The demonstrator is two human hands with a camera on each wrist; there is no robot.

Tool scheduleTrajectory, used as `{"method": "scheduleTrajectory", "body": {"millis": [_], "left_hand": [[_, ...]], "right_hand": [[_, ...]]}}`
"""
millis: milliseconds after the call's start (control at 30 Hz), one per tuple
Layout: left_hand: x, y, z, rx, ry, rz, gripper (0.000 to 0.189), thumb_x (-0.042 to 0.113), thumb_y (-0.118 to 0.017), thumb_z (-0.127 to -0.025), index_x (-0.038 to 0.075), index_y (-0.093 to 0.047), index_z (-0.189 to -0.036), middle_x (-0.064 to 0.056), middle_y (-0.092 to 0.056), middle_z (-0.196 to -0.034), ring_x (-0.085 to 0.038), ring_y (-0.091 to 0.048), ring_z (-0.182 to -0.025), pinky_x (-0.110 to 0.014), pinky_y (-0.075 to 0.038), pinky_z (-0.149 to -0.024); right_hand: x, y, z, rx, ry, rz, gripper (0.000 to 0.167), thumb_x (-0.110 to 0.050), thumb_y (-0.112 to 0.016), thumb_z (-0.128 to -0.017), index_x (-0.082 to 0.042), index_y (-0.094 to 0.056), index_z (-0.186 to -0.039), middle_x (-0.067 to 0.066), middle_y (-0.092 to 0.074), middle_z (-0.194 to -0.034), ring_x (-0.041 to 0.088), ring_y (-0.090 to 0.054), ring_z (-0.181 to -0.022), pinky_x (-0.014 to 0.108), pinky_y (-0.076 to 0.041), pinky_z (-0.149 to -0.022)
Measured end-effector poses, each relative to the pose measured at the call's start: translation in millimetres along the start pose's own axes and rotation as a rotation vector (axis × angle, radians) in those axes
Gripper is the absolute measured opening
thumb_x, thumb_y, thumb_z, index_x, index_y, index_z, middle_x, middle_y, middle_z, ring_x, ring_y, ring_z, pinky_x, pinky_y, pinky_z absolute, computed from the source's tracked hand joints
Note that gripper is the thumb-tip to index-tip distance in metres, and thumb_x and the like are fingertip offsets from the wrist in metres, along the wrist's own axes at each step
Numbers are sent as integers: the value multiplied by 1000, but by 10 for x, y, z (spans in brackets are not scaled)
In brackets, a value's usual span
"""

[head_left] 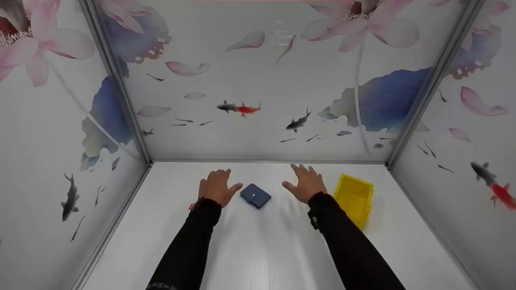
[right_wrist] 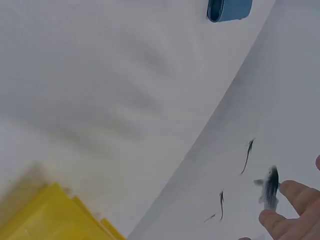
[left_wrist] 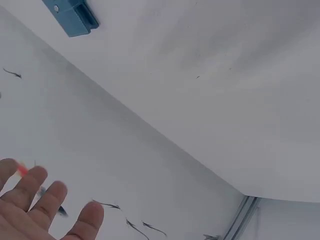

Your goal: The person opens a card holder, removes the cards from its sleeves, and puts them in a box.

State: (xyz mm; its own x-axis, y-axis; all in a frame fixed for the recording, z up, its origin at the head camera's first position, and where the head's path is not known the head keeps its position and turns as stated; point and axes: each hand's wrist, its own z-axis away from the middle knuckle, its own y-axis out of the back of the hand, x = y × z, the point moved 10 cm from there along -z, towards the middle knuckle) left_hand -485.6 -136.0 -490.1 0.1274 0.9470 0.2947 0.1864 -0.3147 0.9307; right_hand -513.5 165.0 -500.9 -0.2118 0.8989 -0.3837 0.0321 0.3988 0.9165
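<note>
A small dark blue wallet with a snap-button strap lies on the white table between the two hands. To its left, the left hand is held with fingers spread and thumb toward the wallet, touching nothing. On the other side the right hand is also spread, its thumb pointing left, and holds nothing. The left wrist view shows the wallet at the top edge and the left fingers low at left. In the right wrist view, part of the wallet appears at the top, the right fingers at lower right.
A yellow plastic bin stands just right of the right forearm; its corner shows in the right wrist view. Printed panels with lotus and fish wall the table at the back and both sides, joined by metal posts.
</note>
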Motion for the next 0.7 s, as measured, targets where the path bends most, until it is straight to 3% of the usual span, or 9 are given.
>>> {"method": "scheduleTrajectory", "body": {"millis": [133,367,500,700], "left_hand": [[-25,-155,61,9,0,-32,67,58,-71,-109,7,-70,-153,-19,-73,-149,-38,-66,-141,-60,-56,-112],[-116,-393,178,8,0,-38,56,53,-77,-106,6,-80,-138,-18,-78,-133,-37,-71,-127,-57,-59,-102],[-131,-507,211,0,-7,-31,53,50,-80,-105,6,-81,-135,-17,-79,-129,-37,-72,-124,-57,-59,-100],[-149,-593,174,-1,-6,-84,43,46,-83,-103,10,-86,-126,-13,-79,-121,-33,-73,-118,-55,-61,-97]], "right_hand": [[-75,-231,-48,-33,14,-10,78,-49,-72,-111,-11,-47,-174,21,-53,-175,50,-46,-163,73,-32,-134],[-338,-745,-195,-81,49,0,73,-45,-81,-106,-9,-58,-165,20,-68,-159,43,-66,-146,59,-55,-120],[-473,-1019,-277,-110,61,9,76,-46,-85,-102,-8,-60,-163,21,-71,-154,44,-68,-141,59,-59,-114],[-617,-1294,-408,-138,65,-15,85,-40,-93,-95,-3,-58,-162,23,-71,-151,43,-68,-141,57,-57,-117]]}}
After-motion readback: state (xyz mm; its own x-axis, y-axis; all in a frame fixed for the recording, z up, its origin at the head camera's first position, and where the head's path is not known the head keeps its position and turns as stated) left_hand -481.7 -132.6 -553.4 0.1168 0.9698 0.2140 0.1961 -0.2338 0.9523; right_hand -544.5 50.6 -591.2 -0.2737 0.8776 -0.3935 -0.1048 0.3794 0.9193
